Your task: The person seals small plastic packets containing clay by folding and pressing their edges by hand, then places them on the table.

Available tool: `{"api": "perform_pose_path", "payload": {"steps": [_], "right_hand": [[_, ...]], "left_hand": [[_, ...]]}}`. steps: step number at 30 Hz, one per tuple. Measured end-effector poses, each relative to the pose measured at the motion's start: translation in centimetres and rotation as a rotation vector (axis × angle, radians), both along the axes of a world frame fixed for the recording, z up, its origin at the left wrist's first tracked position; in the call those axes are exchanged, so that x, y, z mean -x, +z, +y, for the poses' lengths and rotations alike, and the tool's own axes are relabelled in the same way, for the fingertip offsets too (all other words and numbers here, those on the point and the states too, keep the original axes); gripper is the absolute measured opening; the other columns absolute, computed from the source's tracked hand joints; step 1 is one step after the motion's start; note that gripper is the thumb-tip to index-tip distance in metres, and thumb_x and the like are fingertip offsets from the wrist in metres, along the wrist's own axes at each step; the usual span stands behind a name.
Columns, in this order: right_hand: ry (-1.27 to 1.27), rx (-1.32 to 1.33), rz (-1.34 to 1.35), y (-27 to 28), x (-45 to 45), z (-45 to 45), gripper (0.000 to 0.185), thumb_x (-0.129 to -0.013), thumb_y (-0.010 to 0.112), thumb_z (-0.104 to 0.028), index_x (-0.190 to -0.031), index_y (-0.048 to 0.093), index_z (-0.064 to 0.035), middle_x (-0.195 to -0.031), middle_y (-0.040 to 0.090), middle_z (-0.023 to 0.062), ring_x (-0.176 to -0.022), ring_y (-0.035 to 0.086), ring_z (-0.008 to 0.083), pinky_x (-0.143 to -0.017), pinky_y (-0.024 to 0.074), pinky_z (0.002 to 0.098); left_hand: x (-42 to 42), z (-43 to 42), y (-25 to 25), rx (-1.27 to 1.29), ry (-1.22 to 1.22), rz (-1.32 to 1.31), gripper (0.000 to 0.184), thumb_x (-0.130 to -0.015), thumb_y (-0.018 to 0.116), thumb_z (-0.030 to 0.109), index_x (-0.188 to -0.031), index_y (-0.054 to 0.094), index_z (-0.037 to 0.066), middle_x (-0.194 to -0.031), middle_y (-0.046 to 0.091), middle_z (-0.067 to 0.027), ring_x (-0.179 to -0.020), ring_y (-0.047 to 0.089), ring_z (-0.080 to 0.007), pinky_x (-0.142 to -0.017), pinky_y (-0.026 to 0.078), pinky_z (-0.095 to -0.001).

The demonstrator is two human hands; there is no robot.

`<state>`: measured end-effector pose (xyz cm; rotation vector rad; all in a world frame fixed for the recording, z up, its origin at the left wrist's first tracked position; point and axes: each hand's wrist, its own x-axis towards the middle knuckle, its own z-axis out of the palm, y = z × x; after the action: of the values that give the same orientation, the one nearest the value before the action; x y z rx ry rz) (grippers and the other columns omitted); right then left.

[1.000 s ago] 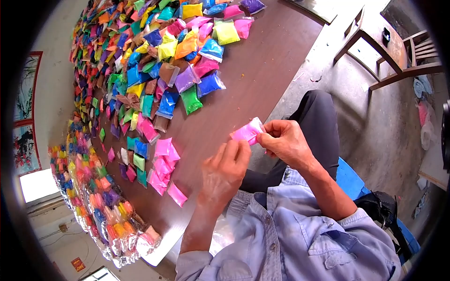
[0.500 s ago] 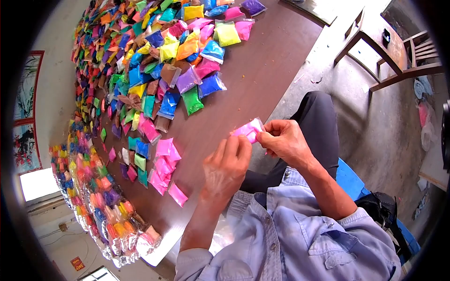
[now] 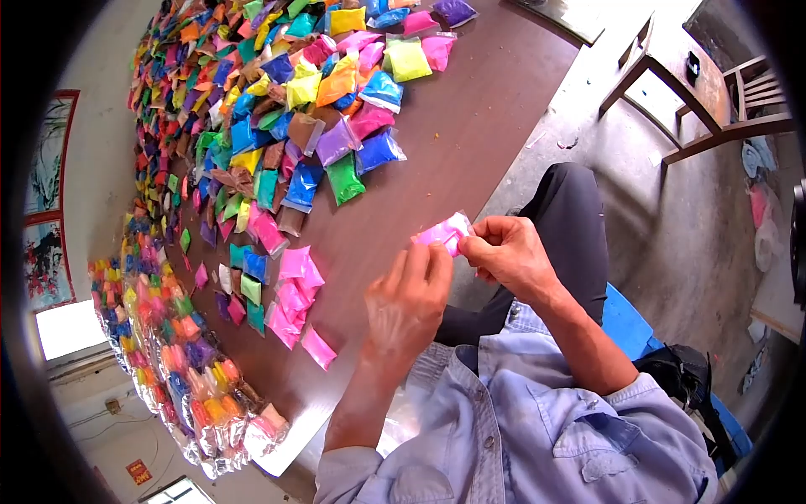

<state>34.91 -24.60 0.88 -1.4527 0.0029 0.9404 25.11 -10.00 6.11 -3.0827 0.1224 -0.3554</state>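
Near the edge of the brown table (image 3: 369,227), the left hand (image 3: 409,294) and right hand (image 3: 514,259) pinch a pink packet (image 3: 443,232) between them. Whether it is sealed cannot be told; similar pink packets (image 3: 290,302) already lie grouped on the table.

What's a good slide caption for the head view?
Two bare hands, left hand and right hand, pinch a pink packet beside a table heaped with colorful packets.

A large pile of packets (image 3: 252,105) is lying across the table (image 3: 470,109). A small heap (image 3: 293,294) is lying nearer the person, with a single packet (image 3: 318,348) just beside it. Filled bags (image 3: 197,361) are lying farther left. A chair (image 3: 712,128) is standing right of the table.
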Motion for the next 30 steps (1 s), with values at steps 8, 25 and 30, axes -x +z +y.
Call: {"api": "perform_pose_path", "payload": {"steps": [8,25,30], "right_hand": [[-0.012,0.001,-0.002,0.1,0.2,0.0,0.023,-0.092,0.072,-0.022,-0.085,0.070,-0.0004,-0.069,0.062,-0.0015,-0.060,0.058,0.0052,-0.054,0.0478,0.0228],[-0.268,-0.188,-0.128,-2.0,4.0,1.5,0.028,-0.089,0.079,-0.015,-0.101,0.060,0.0023,-0.086,0.064,0.0026,-0.073,0.058,0.0060,-0.064,0.0497,0.0233],[-0.266,-0.133,-0.139,-1.6,4.1,1.9,0.025,-0.088,0.079,-0.015,-0.094,0.063,0.0032,-0.080,0.064,0.0023,-0.070,0.056,0.0052,-0.060,0.0479,0.0232]], "left_hand": [[0.4,-0.1,0.5,0.029,-0.013,0.032,0.019,-0.082,0.065,0.007,-0.101,0.064,0.008,-0.083,0.048,-0.0018,-0.072,0.058,-0.0136,-0.050,0.049,-0.0288],[0.4,0.2,0.0,0.191,0.051,0.028,0.015,-0.086,0.069,0.009,-0.099,0.060,0.010,-0.083,0.051,-0.0032,-0.076,0.064,-0.0181,-0.056,0.052,-0.0333],[0.3,0.5,0.4,0.137,0.003,0.036,0.022,-0.085,0.069,0.010,-0.107,0.063,0.009,-0.084,0.051,-0.0023,-0.078,0.062,-0.0161,-0.056,0.051,-0.0316]]}}
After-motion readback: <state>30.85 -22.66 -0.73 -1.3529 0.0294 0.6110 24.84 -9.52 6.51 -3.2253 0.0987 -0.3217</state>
